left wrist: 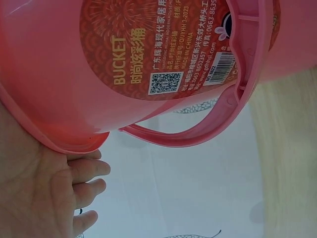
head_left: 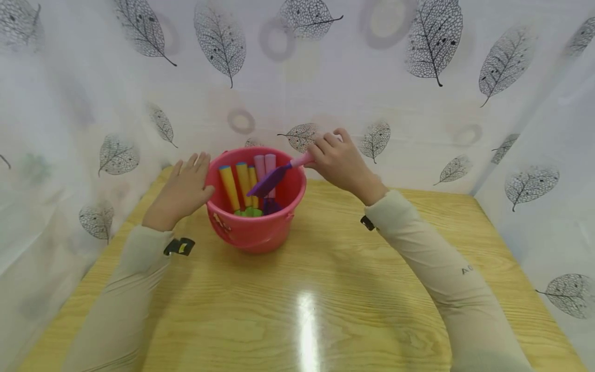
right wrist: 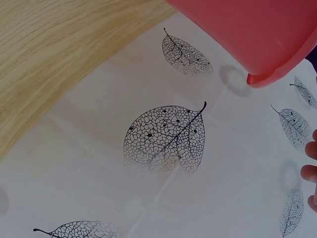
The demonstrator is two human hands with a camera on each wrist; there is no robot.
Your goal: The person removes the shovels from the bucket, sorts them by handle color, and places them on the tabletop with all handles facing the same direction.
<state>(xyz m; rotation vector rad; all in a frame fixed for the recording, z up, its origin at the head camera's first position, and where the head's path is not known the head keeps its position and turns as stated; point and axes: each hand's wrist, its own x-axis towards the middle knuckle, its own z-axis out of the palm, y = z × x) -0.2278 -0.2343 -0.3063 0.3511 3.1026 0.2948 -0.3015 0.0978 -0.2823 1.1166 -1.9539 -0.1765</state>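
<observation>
A pink-red bucket (head_left: 253,232) stands upright on the table. My right hand (head_left: 341,163) grips the pink handle of a toy shovel (head_left: 269,182), whose purple blade slants down over the bucket's mouth. Several yellow handles (head_left: 229,187) and a pair of pink handles (head_left: 270,164) stand inside, with green and dark purple parts at their lower ends. Against the bucket's left rim is my left hand (head_left: 180,192), its fingers extended and holding nothing. The left wrist view shows that palm right at the rim, near the labelled wall. Only a few fingertips (right wrist: 309,172) enter the right wrist view.
The wood-grain table (head_left: 260,305) reaches back to a white leaf-patterned sheet (head_left: 288,98), which also hangs at both sides, close behind the bucket. In the left wrist view, the bucket's pink carrying handle (left wrist: 198,136) hangs down along its outside.
</observation>
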